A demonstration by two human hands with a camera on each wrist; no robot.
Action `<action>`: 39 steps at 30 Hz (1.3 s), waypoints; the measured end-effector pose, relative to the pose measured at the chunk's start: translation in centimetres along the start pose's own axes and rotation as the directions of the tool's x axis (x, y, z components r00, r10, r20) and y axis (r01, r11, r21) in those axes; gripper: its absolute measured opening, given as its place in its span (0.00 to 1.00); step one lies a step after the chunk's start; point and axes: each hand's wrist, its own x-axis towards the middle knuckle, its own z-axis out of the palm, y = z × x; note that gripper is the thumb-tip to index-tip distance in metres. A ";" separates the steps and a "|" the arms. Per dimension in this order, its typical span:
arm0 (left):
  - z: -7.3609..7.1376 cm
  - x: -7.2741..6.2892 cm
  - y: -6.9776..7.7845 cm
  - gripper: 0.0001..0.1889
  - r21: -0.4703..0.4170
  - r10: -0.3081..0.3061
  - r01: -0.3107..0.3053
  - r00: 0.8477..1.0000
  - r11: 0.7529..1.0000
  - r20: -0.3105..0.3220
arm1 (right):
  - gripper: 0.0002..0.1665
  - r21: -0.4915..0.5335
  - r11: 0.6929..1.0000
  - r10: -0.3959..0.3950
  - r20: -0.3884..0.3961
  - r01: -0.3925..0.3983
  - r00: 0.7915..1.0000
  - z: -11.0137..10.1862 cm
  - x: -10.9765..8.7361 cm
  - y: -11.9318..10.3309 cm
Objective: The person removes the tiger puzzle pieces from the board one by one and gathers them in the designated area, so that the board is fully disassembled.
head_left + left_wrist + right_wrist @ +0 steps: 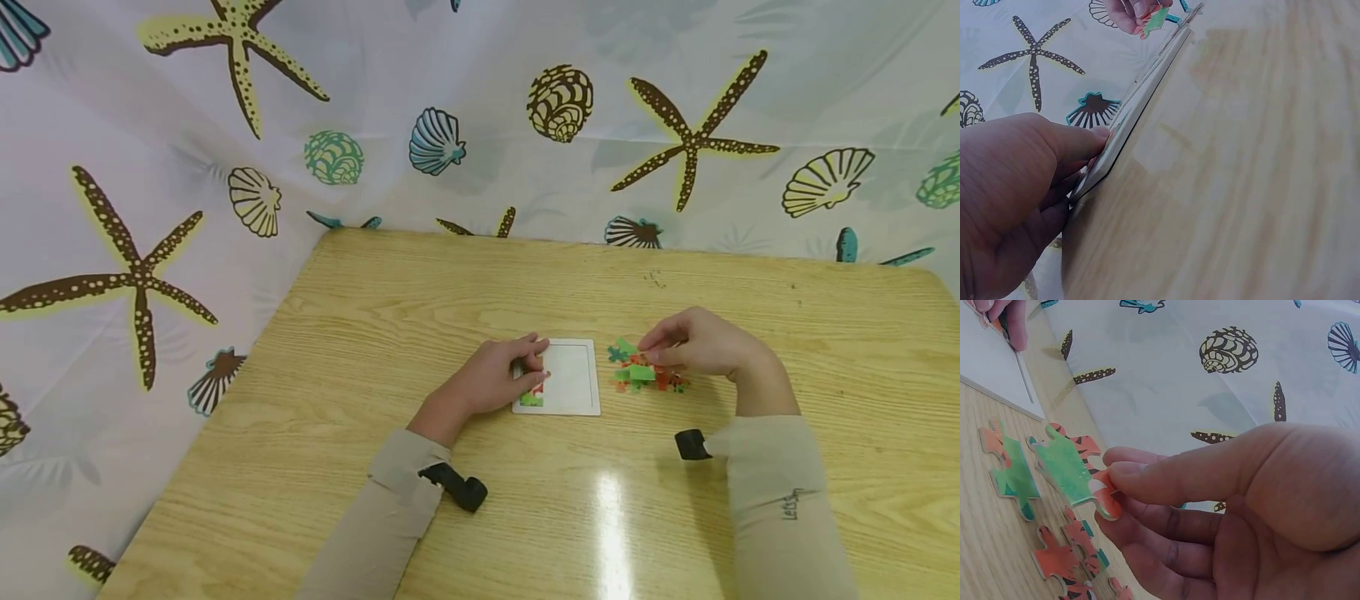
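Observation:
A white square puzzle board (pixel 570 379) with a raised rim lies on the table. Joined pieces (pixel 532 399), red-orange and green, line its left side, partly covered by my left hand (pixel 498 375). That hand holds the board by its left side, thumb (pixel 1088 142) on top and fingers curled at the edge. To the right, my right hand (pixel 708 342) pinches a green jigsaw piece (pixel 1069 465) with orange and black stripes between thumb and fingertips. Just below it lies a pile of loose jigsaw pieces (pixel 637 373), green, orange and black-striped.
The wood-grain table (pixel 375 317) extends around the board and pile. A white curtain (pixel 480 183) printed with starfish and shells hangs along the back and left edges. Black wrist cameras (pixel 468 493) stick out from both sleeves.

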 end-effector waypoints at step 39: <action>0.0 0.0 0.0 0.06 -0.009 0.010 -0.010 1.000 1.000 0.004 | 0.17 0.006 0.995 0.104 -0.030 -0.104 0.994 -2.3 -1.6 2.6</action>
